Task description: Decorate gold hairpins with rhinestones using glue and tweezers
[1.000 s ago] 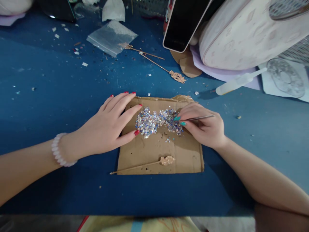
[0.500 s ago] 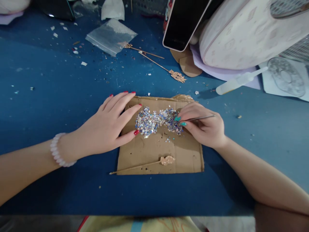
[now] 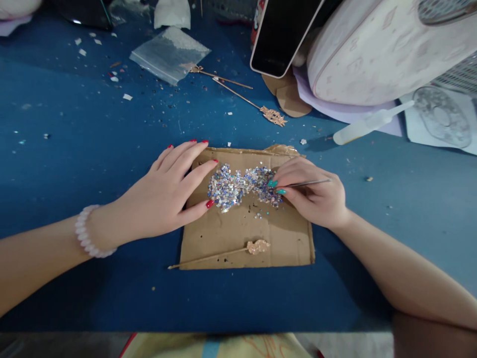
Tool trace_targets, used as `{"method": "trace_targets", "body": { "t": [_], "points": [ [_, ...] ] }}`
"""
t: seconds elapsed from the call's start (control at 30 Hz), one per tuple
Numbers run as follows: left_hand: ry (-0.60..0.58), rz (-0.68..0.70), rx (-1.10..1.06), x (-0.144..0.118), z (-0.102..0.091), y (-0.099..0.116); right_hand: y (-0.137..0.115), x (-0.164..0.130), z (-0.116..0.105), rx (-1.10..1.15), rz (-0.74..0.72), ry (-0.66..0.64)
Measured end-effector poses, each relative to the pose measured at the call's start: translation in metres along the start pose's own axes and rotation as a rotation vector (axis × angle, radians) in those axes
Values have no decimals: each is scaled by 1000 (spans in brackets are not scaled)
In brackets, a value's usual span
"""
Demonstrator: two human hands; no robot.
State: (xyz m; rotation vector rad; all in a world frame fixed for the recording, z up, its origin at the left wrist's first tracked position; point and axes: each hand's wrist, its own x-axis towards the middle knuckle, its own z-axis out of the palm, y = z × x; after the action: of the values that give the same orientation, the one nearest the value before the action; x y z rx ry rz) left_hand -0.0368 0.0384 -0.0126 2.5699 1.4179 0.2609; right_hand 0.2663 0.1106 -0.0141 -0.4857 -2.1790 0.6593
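A pile of small shiny rhinestones (image 3: pixel 227 189), blue, silver and clear, spreads over a flat piece of cardboard (image 3: pixel 223 233). My left hand (image 3: pixel 173 189) lies open at the cardboard's left side, its fingers apart and the thumb and index tips at the pile's edge. Thin metal tweezers (image 3: pixel 307 183) are pinched in my right hand (image 3: pixel 316 191), over the right end of the pile. Their tips are hidden by the fingers or lost among the stones. Nearer me, a gold hairpin stick (image 3: pixel 258 247) with an ornamental head rests across the cardboard, its point sticking out past the left edge.
Two more gold hairpin sticks (image 3: pixel 274 116) lie behind the cardboard, beside a clear zip bag (image 3: pixel 169 54). A phone (image 3: pixel 285 37) leans at the back by a large pale pouch (image 3: pixel 365 54). At the right is a translucent dropper bottle (image 3: pixel 359 128). Scraps dot the blue table (image 3: pixel 74 149).
The whole view has shifted very slightly. Both hands, the tweezers and the rhinestones stay practically where they were.
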Motion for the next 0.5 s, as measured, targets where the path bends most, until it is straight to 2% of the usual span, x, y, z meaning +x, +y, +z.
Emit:
{"method": "trace_targets", "body": {
  "t": [0.5],
  "points": [
    [-12, 14, 33, 0, 0, 0, -1, 1, 0, 10, 23, -4]
  ]
}}
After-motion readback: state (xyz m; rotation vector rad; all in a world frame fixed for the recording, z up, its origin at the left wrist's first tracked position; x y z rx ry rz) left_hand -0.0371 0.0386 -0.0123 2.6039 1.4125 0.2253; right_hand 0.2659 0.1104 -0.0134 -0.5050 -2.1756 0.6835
